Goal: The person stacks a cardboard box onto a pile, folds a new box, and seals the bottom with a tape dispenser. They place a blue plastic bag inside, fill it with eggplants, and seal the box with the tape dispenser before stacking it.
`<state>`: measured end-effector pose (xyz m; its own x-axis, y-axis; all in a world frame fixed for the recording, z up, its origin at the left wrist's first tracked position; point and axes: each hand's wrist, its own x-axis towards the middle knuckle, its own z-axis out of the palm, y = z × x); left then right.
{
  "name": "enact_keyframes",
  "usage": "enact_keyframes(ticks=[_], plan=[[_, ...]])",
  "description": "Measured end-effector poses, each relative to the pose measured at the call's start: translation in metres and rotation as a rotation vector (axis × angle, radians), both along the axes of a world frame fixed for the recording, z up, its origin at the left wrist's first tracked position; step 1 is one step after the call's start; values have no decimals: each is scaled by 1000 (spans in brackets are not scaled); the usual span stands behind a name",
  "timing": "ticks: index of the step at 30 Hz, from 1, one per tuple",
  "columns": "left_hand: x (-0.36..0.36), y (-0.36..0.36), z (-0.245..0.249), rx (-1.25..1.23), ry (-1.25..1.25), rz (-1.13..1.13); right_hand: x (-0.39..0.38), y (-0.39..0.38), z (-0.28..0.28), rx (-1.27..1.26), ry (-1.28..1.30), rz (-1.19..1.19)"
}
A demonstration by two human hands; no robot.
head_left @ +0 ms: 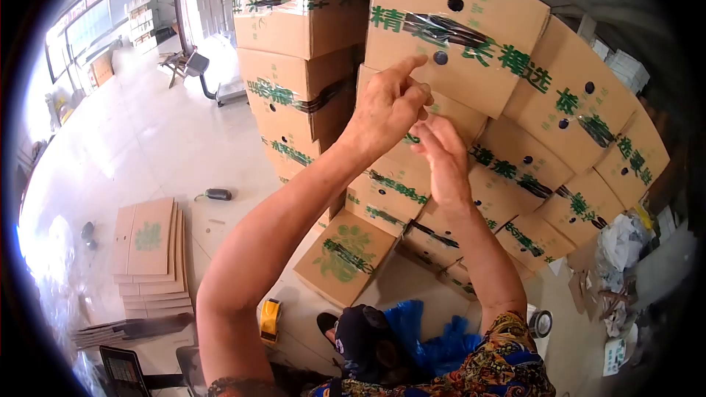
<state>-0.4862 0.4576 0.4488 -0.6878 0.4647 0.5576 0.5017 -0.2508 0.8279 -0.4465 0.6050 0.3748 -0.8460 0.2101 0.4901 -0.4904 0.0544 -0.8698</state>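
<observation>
My left hand (390, 106) is raised in front of a stack of cardboard boxes. Its index finger stretches toward the upper box (401, 51), which has round holes and green printed characters; whether it touches cannot be made out. The other fingers are partly curled, and nothing shows in them. Just below and to the right, my right hand (445, 151) is held up with fingers loosely extended and apart, apparently holding nothing. Behind it is another carton (460, 114), partly hidden by both hands. Dark bands under shiny tape cross several box fronts.
More boxes stand in a left column (276, 18) and to the right. A single box (346, 257) sits low in front. On the floor lie flattened cartons (147, 239), an eggplant (218, 194), a yellow tape dispenser (271, 320) and blue plastic bags (434, 338).
</observation>
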Motion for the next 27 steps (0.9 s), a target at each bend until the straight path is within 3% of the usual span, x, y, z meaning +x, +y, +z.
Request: enact_keyframes(ticks=[4,11,17,21,25,27], plan=[[2,24,5,42,-37,-117,19,21,14,72,36,-6],[2,57,-1,-8,100,302,3,44,21,50,-3,148],[-2,51,27,147,-263,42,-10,41,28,-57,-103,274],[11,59,27,252,-309,73,-9,34,28,-94,-49,336],[30,63,18,100,-167,169,-25,43,23,-67,67,445],[25,68,22,103,-202,256,-20,44,24,-91,-4,403]])
